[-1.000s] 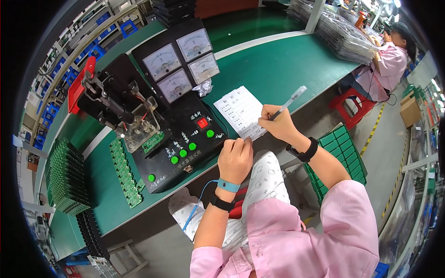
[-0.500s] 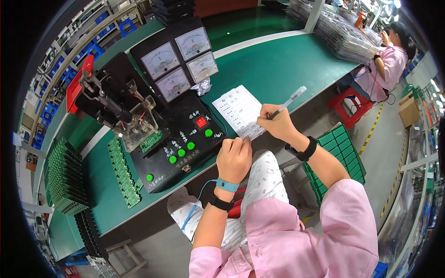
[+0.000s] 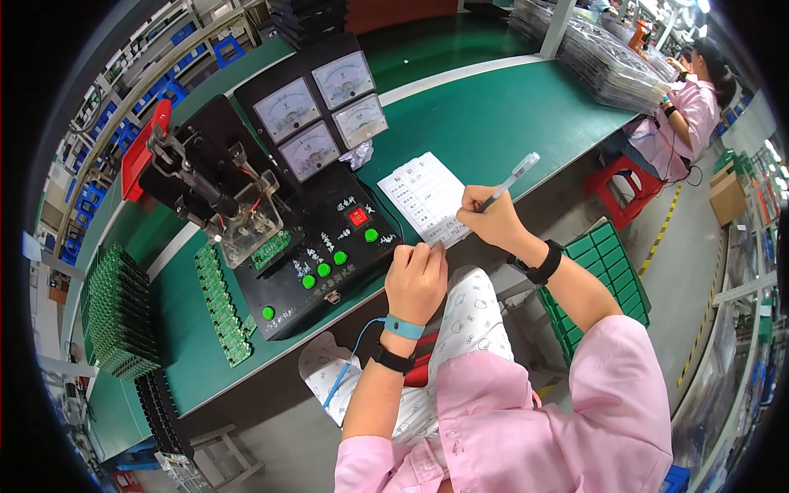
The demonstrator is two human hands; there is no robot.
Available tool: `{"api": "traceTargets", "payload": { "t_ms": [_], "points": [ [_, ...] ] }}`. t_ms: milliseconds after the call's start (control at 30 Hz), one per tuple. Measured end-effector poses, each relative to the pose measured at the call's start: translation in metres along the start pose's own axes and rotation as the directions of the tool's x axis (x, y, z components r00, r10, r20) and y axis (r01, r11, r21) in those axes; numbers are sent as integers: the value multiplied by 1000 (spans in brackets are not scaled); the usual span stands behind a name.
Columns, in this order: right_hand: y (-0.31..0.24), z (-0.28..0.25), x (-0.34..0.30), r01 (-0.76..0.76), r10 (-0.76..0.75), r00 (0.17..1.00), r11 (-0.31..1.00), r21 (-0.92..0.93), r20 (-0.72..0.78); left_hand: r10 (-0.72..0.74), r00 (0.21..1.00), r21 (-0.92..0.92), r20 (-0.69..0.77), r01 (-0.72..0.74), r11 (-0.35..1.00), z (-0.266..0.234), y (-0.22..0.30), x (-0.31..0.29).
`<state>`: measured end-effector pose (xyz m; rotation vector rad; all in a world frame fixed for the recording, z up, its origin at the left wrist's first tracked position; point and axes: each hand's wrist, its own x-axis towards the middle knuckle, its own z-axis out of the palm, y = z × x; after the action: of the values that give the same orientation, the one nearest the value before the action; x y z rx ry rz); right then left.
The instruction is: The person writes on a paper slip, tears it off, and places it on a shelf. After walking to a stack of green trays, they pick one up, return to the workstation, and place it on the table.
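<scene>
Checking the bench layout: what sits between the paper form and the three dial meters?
In the head view, a small crumpled white wad lies on the green mat between the paper form and the dial meters; nothing else.

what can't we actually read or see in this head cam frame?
All head view:
- Pen tip: hidden behind the right hand, so contact with the paper form can't be judged.
- Form's near edge: covered by the left hand.
- Form entries: too small.
- Needle positions on the three meters: too small.
- Board in the clear test fixture: partly hidden by the clamp.
</scene>
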<state>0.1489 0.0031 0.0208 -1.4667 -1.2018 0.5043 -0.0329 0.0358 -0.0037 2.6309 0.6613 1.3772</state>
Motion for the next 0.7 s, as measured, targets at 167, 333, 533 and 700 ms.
{"api": "traceTargets", "payload": {
  "t_ms": [167, 333, 533, 700],
  "points": [
    [3, -13, 8, 51, -50, 999, 998, -49, 19, 13, 1000, -3, 20, -12, 1000, -3, 1, -1],
    [-12, -52, 44, 360, -424, 905, 737, -572, 25, -5, 1000, 46, -27, 7, 999, -4, 2, 2],
    [29, -80, 78, 449, -437, 863, 429, -784, 255, -34, 990, 155, -134, 55, 986, 6, 5, 6],
    [12, -69, 54, 421, -441, 870, 430, -798, 221, -68, 987, 167, -146, 92, 982, 4, 8, 8]
  ]
}}
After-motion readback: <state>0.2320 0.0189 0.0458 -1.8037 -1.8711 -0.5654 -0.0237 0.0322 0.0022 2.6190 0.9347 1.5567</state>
